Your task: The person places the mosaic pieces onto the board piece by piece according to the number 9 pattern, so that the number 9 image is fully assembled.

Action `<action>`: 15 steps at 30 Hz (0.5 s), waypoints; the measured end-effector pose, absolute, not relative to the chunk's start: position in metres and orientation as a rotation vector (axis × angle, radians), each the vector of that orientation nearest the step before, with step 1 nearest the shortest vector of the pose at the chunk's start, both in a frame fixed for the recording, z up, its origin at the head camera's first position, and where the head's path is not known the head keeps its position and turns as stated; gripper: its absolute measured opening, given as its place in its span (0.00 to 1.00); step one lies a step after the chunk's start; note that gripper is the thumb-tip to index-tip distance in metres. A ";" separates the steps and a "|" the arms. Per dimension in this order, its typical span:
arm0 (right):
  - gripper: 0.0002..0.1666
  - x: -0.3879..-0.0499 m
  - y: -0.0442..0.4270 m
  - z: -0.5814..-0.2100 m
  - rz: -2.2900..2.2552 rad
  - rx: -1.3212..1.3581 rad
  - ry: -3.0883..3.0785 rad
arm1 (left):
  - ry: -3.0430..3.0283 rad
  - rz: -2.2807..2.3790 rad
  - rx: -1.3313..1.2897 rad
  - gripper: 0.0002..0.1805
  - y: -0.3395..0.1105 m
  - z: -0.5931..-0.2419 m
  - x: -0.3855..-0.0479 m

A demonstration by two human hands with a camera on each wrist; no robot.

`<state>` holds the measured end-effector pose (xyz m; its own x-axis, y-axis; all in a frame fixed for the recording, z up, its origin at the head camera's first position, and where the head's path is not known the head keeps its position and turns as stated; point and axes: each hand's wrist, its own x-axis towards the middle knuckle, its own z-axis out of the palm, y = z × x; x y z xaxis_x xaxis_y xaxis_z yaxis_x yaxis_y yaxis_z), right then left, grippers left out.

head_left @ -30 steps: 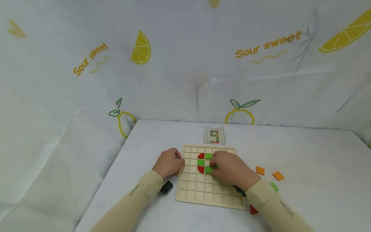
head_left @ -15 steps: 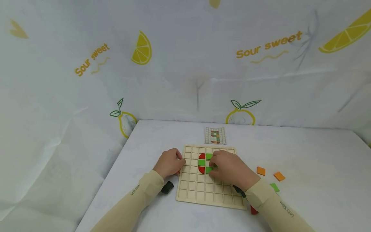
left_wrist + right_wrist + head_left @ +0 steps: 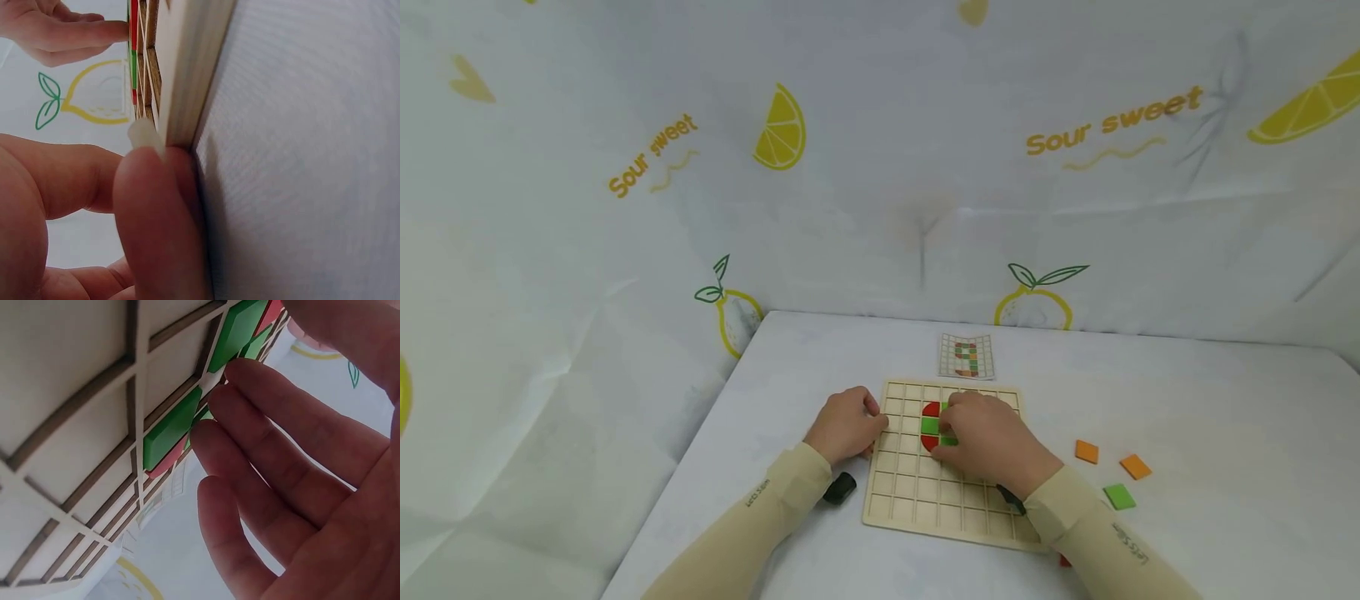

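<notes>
Nearest, a red piece (image 3: pixel 1065 561) peeks out beside my right sleeve (image 3: pixel 1112 533). Beyond it, the gridded wooden board (image 3: pixel 917 508) lies on the white table (image 3: pixel 1225 500). My left hand (image 3: pixel 846 423) pinches its left edge; my right hand (image 3: pixel 988 433), fingers (image 3: pixel 278 450) loosely straightened, reaches the red and green tiles (image 3: pixel 930 426) set in it. Rightward lie a green tile (image 3: pixel 1119 497) and two orange tiles (image 3: pixel 1087 452). Farther, a patterned card (image 3: pixel 966 357), then lemon-print cloth (image 3: pixel 880 183).

The left hand (image 3: pixel 153 212) pinches the edge of a wooden board (image 3: pixel 187 69) on a white table (image 3: pixel 306 150), which I watch nearly side-on from afar. Across it, the right hand (image 3: pixel 59 32) extends a finger to red and green pieces (image 3: pixel 134 67); a lemon drawing (image 3: pixel 95 115) marks the backdrop (image 3: pixel 22 94).
</notes>
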<state>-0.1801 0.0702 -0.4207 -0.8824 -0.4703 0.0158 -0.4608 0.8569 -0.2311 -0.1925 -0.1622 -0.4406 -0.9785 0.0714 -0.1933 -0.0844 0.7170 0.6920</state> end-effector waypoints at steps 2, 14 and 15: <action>0.16 -0.179 0.075 -0.420 -0.360 -0.745 2.996 | 2.715 1.107 -0.007 0.05 -0.160 -0.441 -0.192; 0.13 -0.156 0.161 -0.407 -0.425 -0.486 2.968 | 2.727 1.065 -0.034 0.06 -0.159 -0.439 -0.189; 0.13 -0.153 0.171 -0.408 -0.429 -0.454 2.960 | 2.729 1.064 -0.032 0.06 -0.160 -0.439 -0.189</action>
<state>-0.1530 0.1706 -0.4085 -0.9483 -0.3092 -0.0709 -0.2764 0.9150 -0.2938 -0.1886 -0.1596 -0.4395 -0.9773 0.0564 -0.2041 -0.0966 0.7389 0.6669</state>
